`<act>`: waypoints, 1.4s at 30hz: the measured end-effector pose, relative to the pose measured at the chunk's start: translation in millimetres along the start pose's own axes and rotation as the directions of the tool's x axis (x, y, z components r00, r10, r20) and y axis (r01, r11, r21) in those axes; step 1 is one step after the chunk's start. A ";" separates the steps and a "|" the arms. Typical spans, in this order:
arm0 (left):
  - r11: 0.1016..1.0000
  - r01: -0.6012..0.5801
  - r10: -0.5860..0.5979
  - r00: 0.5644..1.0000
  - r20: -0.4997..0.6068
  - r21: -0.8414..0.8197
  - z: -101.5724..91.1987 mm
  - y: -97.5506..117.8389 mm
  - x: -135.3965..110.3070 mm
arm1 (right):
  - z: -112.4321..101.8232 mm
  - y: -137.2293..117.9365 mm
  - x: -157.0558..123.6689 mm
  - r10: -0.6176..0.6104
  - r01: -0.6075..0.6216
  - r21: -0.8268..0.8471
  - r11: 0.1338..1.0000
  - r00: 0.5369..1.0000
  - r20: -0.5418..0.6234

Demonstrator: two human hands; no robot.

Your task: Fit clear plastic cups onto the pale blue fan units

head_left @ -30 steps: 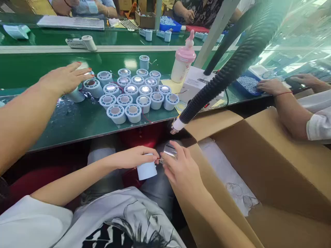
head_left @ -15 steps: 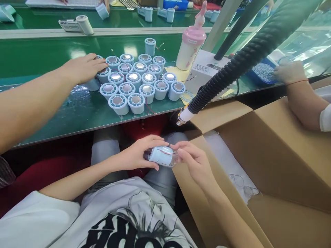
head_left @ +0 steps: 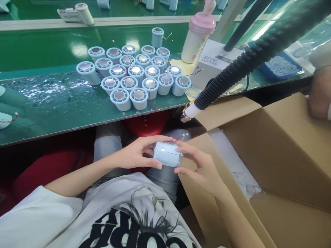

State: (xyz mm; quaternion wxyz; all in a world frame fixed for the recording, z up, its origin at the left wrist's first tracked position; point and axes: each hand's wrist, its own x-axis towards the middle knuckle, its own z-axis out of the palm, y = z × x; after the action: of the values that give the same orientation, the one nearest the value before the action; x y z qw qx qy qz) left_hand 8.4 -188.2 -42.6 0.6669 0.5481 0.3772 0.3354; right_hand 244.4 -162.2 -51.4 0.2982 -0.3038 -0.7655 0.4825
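Cardboard box (head_left: 292, 144) holds white sheeting (head_left: 224, 151); blue tray (head_left: 265, 71), small pale pieces (head_left: 281, 65); left hand (head_left: 137, 155) and right hand (head_left: 200, 167) grip a light-blue cylinder (head_left: 166, 155); a neighbour's hand has left the clustered cylinders (head_left: 136, 71).

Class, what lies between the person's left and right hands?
In the head view, a blue cylinder lies on its side between the left hand and the right hand, both touching it.

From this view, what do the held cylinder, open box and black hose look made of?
Held cylinder: likely plastic, pale blue, smooth; a clear cover may add the gloss. Open box: cardboard, matte brown, crisp creases. Black hose: plastic or rubber, can't tell; ridged, low sheen.
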 end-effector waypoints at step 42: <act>0.907 -0.268 0.251 0.963 0.094 0.326 -4.1 0.1 -6.4 | 20.9 -8.4 16.8 0.601 -0.689 0.627 0.364 0.688 0.407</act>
State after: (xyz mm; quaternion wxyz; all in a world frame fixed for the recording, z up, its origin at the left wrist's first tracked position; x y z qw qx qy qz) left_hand 1.7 -191.8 -42.1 0.5225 0.7070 0.3358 0.3381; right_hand 216.5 -164.1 -48.4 0.1389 -0.4027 -0.3319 0.8416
